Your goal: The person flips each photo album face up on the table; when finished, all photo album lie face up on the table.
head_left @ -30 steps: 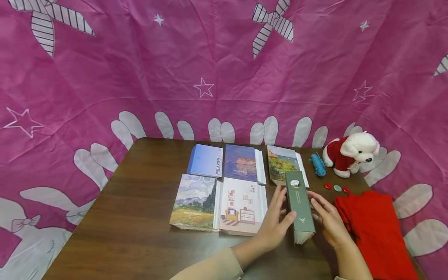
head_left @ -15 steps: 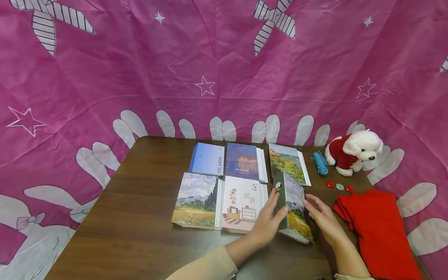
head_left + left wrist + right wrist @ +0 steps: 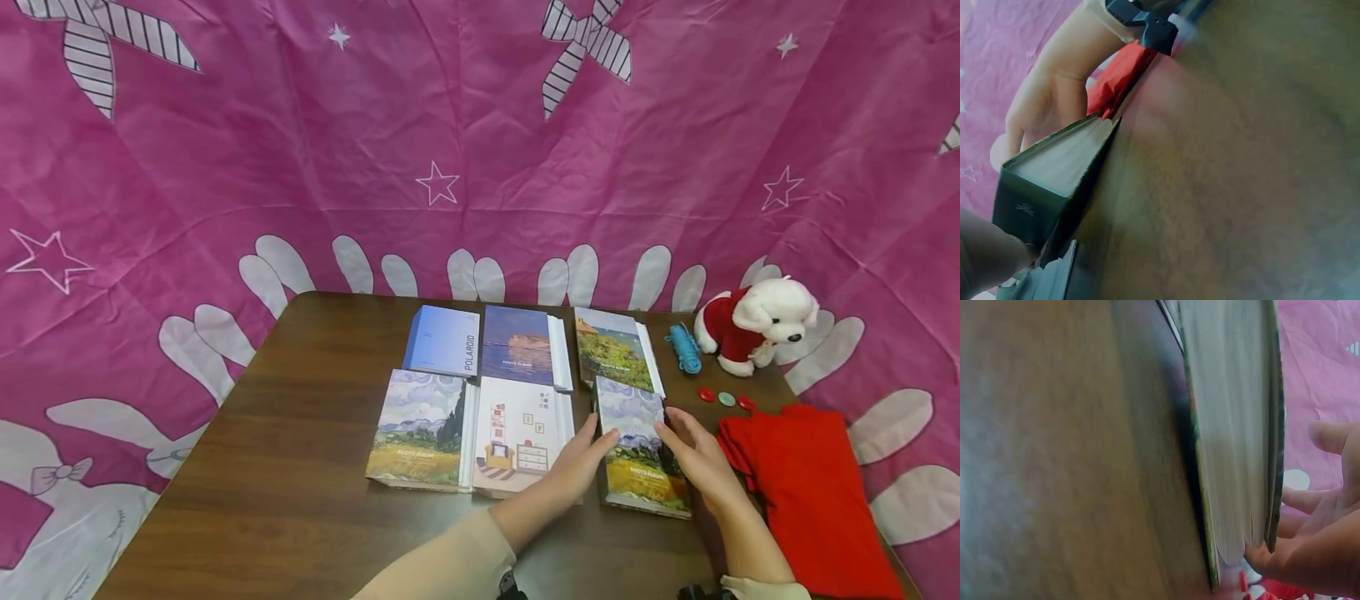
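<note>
A thick photo album (image 3: 641, 450) with a painted landscape cover and green spine is between my two hands, cover up, at the front right. My left hand (image 3: 573, 467) grips its spine side, thumb over the cover's edge. On the opposite side my right hand (image 3: 701, 458) holds the edge, thumb on the cover and fingers by the page side. The left wrist view shows the dark green spine (image 3: 1025, 206) and page ends. White page edges (image 3: 1229, 437) fill the right wrist view. Part of the spine is hidden by my left hand.
Several albums lie in two rows: a blue one (image 3: 444, 342), a sea-cliff one (image 3: 517, 346), a garden one (image 3: 615, 346), a landscape one (image 3: 416, 429) and a room-print one (image 3: 517, 437). Rightward are blue yarn (image 3: 684, 348), buttons (image 3: 726, 399), a plush dog (image 3: 757, 325) and red cloth (image 3: 813, 492).
The album has turned in my hands from spine up to landscape cover up. Both hands stay at its sides. The other albums have not moved.
</note>
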`<move>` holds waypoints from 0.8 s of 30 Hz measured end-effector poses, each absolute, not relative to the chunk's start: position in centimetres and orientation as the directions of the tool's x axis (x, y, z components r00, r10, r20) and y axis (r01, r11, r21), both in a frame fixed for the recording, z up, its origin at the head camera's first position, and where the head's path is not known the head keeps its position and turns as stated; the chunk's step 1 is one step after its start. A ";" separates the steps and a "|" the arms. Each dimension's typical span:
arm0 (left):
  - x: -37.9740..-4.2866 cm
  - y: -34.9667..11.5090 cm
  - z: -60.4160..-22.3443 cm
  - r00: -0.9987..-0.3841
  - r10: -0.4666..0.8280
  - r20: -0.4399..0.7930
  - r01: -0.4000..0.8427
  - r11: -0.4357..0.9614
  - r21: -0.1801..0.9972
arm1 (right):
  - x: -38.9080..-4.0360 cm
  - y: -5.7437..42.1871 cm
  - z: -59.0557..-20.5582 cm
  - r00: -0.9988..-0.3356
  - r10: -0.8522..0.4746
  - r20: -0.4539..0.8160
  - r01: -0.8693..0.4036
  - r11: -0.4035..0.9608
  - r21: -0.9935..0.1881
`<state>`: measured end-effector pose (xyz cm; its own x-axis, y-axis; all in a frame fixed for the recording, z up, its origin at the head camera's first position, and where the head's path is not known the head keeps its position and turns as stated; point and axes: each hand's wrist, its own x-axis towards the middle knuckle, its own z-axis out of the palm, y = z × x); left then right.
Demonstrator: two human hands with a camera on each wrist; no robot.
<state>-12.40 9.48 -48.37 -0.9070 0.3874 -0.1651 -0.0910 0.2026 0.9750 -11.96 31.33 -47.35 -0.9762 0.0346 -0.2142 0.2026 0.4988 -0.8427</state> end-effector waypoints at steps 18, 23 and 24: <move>-12.6 7.9 -48.6 -0.925 0.370 -0.093 -0.018 0.201 0.979 | -11.4 30.0 -47.1 -0.990 0.025 -0.138 0.124 0.617 -0.777; -12.9 5.7 -48.2 -0.915 0.402 0.027 0.185 0.362 0.913 | -11.0 28.7 -46.6 -1.000 0.014 -0.022 0.025 0.695 -0.719; -13.0 5.1 -48.0 -0.913 0.404 0.054 0.225 0.390 0.893 | -11.0 28.5 -46.6 -1.000 0.011 0.000 0.008 0.701 -0.714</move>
<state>-13.03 5.13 -48.04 -0.9132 0.4040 0.0539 0.2251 0.3896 0.8931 -10.97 28.49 -46.58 -0.9999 0.0115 -0.0002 0.0082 0.7006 -0.7135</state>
